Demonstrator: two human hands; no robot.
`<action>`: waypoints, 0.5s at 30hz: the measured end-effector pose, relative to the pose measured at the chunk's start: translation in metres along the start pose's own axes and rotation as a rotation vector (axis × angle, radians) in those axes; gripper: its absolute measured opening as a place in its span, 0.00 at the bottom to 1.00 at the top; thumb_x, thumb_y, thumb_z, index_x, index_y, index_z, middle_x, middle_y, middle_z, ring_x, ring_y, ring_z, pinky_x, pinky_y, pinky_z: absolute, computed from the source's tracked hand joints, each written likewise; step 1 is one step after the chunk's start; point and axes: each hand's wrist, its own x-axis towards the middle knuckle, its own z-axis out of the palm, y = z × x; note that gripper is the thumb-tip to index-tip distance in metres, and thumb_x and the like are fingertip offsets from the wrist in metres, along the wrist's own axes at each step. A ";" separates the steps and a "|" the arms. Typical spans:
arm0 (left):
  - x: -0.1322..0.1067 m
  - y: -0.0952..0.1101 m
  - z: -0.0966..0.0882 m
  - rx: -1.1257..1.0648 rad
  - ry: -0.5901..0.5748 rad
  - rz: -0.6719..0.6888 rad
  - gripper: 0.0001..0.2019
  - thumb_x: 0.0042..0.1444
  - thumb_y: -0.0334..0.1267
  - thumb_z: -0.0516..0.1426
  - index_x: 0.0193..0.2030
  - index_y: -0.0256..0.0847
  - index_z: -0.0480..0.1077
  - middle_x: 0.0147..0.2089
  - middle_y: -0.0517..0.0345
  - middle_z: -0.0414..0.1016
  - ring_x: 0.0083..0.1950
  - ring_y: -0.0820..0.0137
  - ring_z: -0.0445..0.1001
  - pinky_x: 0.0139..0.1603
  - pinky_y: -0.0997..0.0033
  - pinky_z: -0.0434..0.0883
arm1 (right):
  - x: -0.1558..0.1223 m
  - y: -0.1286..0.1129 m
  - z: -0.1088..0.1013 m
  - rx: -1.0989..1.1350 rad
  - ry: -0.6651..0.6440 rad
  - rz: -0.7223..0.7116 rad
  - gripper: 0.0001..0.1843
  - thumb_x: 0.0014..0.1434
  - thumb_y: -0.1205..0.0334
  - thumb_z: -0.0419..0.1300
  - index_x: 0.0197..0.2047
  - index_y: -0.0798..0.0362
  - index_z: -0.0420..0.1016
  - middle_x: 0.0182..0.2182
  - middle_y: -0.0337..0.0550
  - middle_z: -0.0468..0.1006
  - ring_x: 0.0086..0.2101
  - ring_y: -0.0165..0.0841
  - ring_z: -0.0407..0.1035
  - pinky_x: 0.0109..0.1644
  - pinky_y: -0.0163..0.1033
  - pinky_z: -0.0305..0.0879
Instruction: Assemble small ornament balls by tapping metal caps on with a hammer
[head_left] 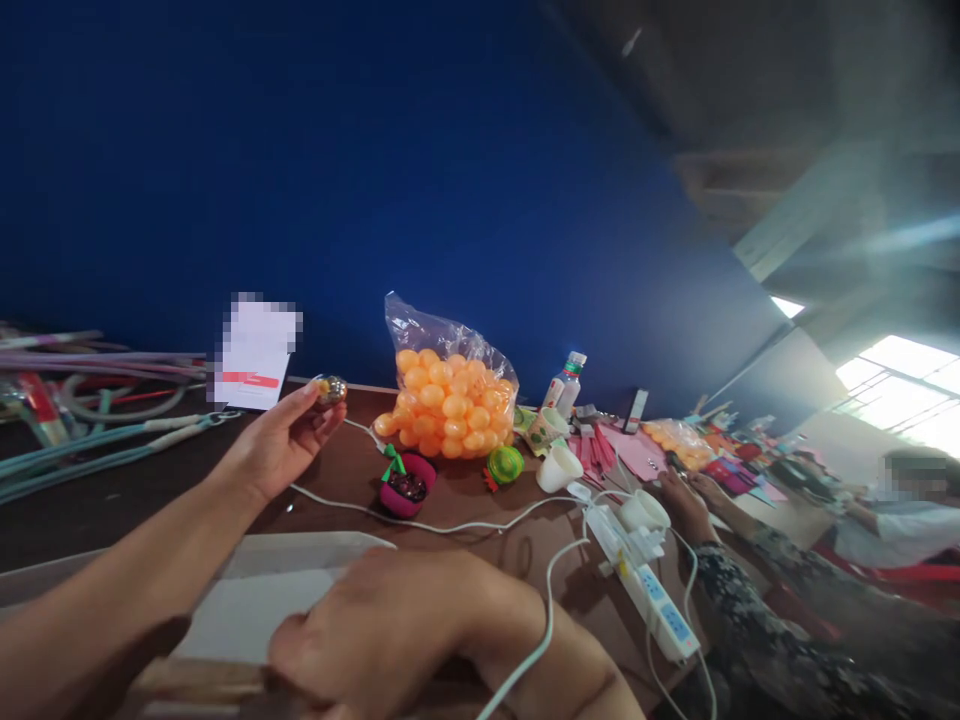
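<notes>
My left hand [281,440] is raised over the brown table [352,470], pinching a small glittery ball [331,389] between thumb and fingertips. My right hand [390,630] is low in front, fingers curled around a wooden stick-like handle [199,680] beside a white board [255,590]. A clear bag of orange balls [450,395] stands just right of the left hand. A pink cup with a green bow [406,487] sits below the bag.
A white power strip [652,590] with cables [450,525] lies to the right, near white cups [559,468] and a bottle [568,381]. A co-worker's hand in a patterned sleeve [686,505] rests on the table. Coloured rods and tubes [90,420] lie left. A blue wall [375,180] stands behind.
</notes>
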 end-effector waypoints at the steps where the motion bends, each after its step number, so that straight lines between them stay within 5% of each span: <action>1: 0.001 0.001 -0.001 0.003 -0.009 0.013 0.07 0.60 0.23 0.57 0.35 0.31 0.76 0.31 0.53 0.82 0.31 0.72 0.81 0.35 0.75 0.80 | -0.005 0.002 -0.013 0.026 -0.093 -0.088 0.15 0.47 0.48 0.68 0.22 0.47 0.70 0.15 0.31 0.72 0.15 0.29 0.64 0.18 0.33 0.53; 3: 0.003 0.002 -0.004 0.016 -0.025 0.035 0.07 0.60 0.22 0.56 0.35 0.32 0.76 0.32 0.54 0.82 0.32 0.72 0.81 0.36 0.76 0.80 | -0.015 0.007 -0.038 0.076 -0.041 -0.039 0.10 0.55 0.51 0.62 0.30 0.48 0.72 0.21 0.34 0.75 0.18 0.29 0.64 0.20 0.33 0.55; 6: 0.006 0.000 -0.009 0.053 -0.039 0.045 0.07 0.58 0.22 0.58 0.33 0.32 0.76 0.32 0.53 0.82 0.32 0.71 0.81 0.36 0.75 0.80 | -0.022 0.016 -0.060 0.232 0.230 0.147 0.10 0.63 0.57 0.55 0.42 0.51 0.72 0.27 0.38 0.77 0.24 0.29 0.68 0.26 0.33 0.60; 10: 0.007 -0.005 -0.013 0.073 -0.062 0.047 0.03 0.54 0.23 0.62 0.34 0.32 0.77 0.32 0.54 0.82 0.31 0.72 0.80 0.37 0.74 0.80 | -0.011 0.031 -0.054 0.400 0.530 0.336 0.13 0.66 0.58 0.51 0.48 0.54 0.71 0.27 0.38 0.76 0.25 0.29 0.70 0.30 0.33 0.65; 15: 0.007 -0.005 -0.012 0.129 -0.046 0.060 0.06 0.49 0.25 0.66 0.36 0.34 0.78 0.34 0.55 0.83 0.32 0.71 0.81 0.35 0.76 0.80 | 0.004 0.048 -0.041 0.537 0.604 0.384 0.11 0.66 0.59 0.52 0.45 0.55 0.71 0.25 0.37 0.75 0.26 0.28 0.70 0.31 0.32 0.66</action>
